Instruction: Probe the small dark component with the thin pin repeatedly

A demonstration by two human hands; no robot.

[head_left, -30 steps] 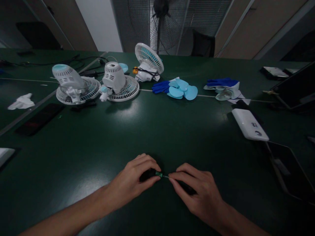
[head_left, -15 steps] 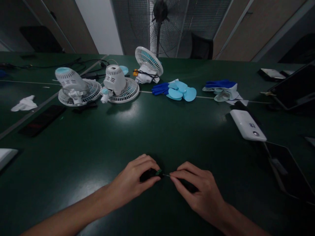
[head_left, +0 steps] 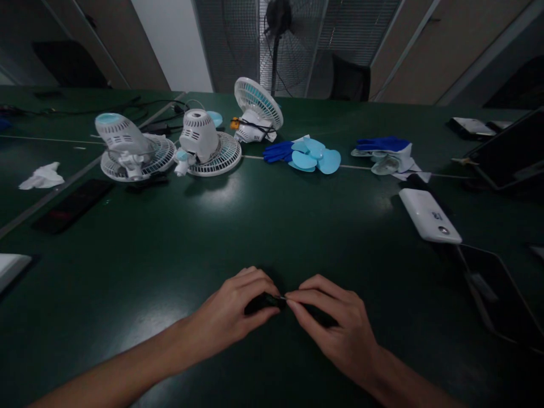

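Note:
Near the front middle of the table, my left hand (head_left: 244, 303) is closed, thumb and fingers pinching the green handle of a small screwdriver (head_left: 283, 298). Most of that handle is hidden by the fingers now. From the other side my right hand (head_left: 335, 314) comes in closed, its thumb and fingertips on the thin metal shaft. Only a short bit of metal shows between the two hands, whose fingertips almost meet. The tool lies roughly level, just over the dark green table (head_left: 272, 238).
White fans (head_left: 199, 136) lie and stand at the back left. Behind centre are blue gloves (head_left: 278, 152) and a light blue fan blade (head_left: 315, 155); more gloves (head_left: 385, 150) lie to their right. A white power bank (head_left: 429, 215) and a dark phone (head_left: 72, 205) flank the work spot.
My right hand first draws slightly right along the shaft, then comes back left, close to the left fingertips. The green handle shows less than before. My left hand stays nearly still.

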